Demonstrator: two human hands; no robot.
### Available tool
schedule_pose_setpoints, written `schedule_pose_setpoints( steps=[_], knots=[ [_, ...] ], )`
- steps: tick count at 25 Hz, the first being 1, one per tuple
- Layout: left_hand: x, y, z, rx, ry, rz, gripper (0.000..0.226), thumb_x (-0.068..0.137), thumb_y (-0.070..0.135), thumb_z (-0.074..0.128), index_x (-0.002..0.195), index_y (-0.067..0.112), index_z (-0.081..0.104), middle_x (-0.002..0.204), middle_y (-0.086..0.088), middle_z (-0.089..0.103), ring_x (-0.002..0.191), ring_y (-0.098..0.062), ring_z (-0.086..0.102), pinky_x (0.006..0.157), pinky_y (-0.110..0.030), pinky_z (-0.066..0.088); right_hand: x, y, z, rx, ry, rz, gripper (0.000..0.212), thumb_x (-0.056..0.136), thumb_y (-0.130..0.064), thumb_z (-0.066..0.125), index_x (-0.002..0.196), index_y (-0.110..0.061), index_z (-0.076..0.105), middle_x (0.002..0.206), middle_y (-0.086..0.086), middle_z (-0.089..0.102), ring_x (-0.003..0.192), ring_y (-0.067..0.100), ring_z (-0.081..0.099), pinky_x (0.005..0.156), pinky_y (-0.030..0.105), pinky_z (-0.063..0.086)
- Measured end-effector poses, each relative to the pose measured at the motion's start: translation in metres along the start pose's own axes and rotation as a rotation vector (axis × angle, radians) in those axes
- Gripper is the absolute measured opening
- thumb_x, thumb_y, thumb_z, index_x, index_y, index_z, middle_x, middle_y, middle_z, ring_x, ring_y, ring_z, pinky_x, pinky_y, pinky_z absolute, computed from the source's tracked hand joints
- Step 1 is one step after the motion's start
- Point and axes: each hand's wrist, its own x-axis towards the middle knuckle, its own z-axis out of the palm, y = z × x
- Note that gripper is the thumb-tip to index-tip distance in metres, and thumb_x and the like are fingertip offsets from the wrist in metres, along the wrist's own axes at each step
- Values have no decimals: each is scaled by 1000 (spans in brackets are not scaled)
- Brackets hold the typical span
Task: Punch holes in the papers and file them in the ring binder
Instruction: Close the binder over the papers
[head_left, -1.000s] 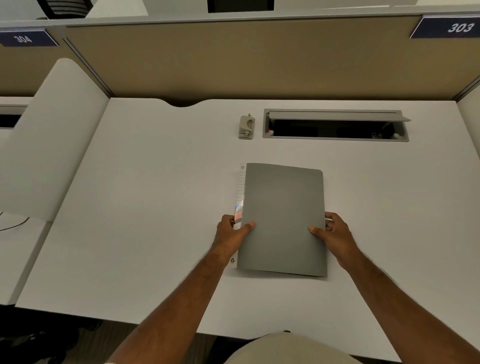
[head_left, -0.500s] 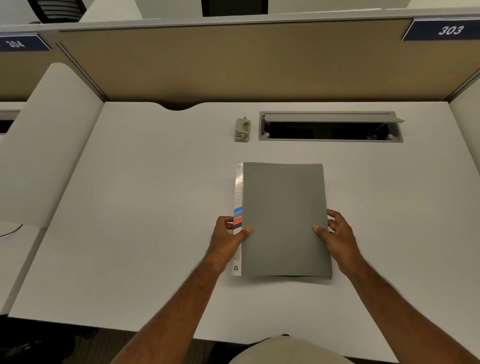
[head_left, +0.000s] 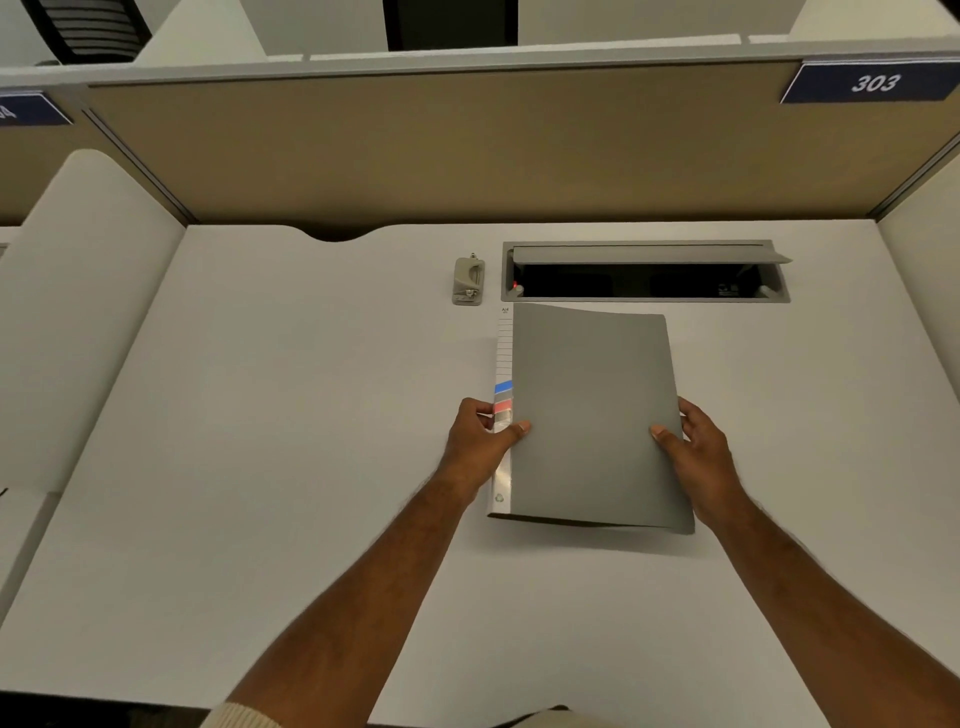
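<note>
A closed grey ring binder (head_left: 592, 410) with a white labelled spine on its left side is held just above the white desk (head_left: 270, 467), its near edge lifted and casting a shadow. My left hand (head_left: 480, 439) grips the spine side, thumb on the cover. The right edge is pinched by my right hand (head_left: 698, 454), thumb on top. A small beige hole punch (head_left: 469, 280) stands behind the binder's far left corner. No loose papers are visible.
An open cable tray (head_left: 644, 273) with a raised grey flap is sunk into the desk right behind the binder. A tan partition wall (head_left: 467, 145) closes the back. White side dividers (head_left: 78, 312) stand left and right. Desk edge lies near my body.
Both hands have carried the binder farther from me, toward the cable tray and hole punch. Its near edge now stands off the desk. The grip is unchanged.
</note>
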Motion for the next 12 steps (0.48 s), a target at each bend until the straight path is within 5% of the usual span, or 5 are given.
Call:
schedule_pose_setpoints(
  steps=[6,12],
  knots=[
    [26,18,28,57,-70,-3,52,86,42,79,119,18,47,106,1,60,85,-13,62,76,-30,52,26,-5,-18,-21,28,6,49,97,-16,64,144,-22,51,129,-2,62,108,18,63,87,31,51],
    [44,30,53,123,-105,-32,55,87,45,77,121,18,43,115,-3,62,91,-23,68,77,-34,57,51,-3,-36,-48,34,34,47,97,-16,65,142,-23,53,126,-3,63,112,23,63,94,38,53]
  ],
)
